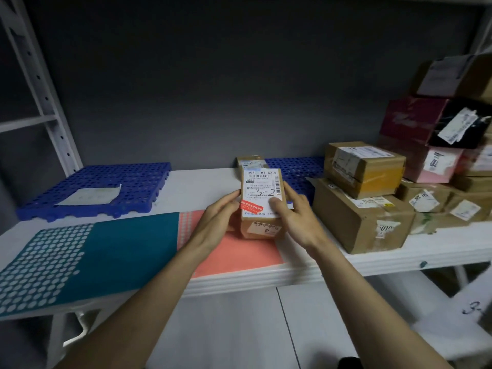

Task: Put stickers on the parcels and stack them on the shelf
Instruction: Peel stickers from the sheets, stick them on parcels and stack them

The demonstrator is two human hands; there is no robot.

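A small brown parcel (pixel 262 203) with a white shipping label marked "3-2" and a red strip sticker sits over the white shelf (pixel 372 259), above a coral sticker sheet (pixel 239 259). My left hand (pixel 221 217) grips its left side. My right hand (pixel 290 211) holds its right side, thumb pressing on the label's lower right. A teal sticker sheet (pixel 80 259) with rows of white dots lies to the left. Stacked parcels (pixel 364 169) fill the shelf's right end.
A blue perforated mat (pixel 93 190) with a grey paper on it lies at the back left; another blue mat (pixel 295 169) sits behind the held parcel, with a small box on it. White rack uprights (pixel 40 83) stand at left. A lower shelf shows at bottom right.
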